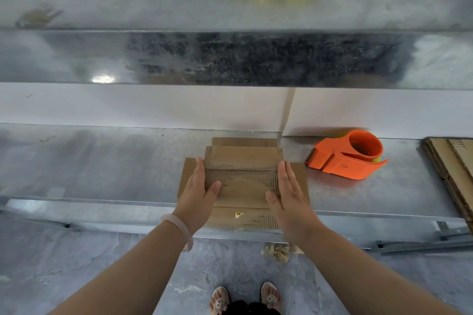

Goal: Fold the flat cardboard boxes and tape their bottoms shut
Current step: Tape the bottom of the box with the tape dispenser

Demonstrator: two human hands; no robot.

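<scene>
Cardboard box (242, 161) lies near the front edge of the metal worktop (102, 161), half folded, with its flaps spread around it. My left hand (202, 186) and right hand (289, 189) press flat against its two sides, fingers straight, clasping nothing. I judge I am still at the folding step, squaring the sides before the bottom flaps close. Next I need to push those flaps down flush and hold them with one hand while the other reaches right for the orange tape dispenser (348, 156) lying near the box. More flat cardboard (453, 169) waits further right.
</scene>
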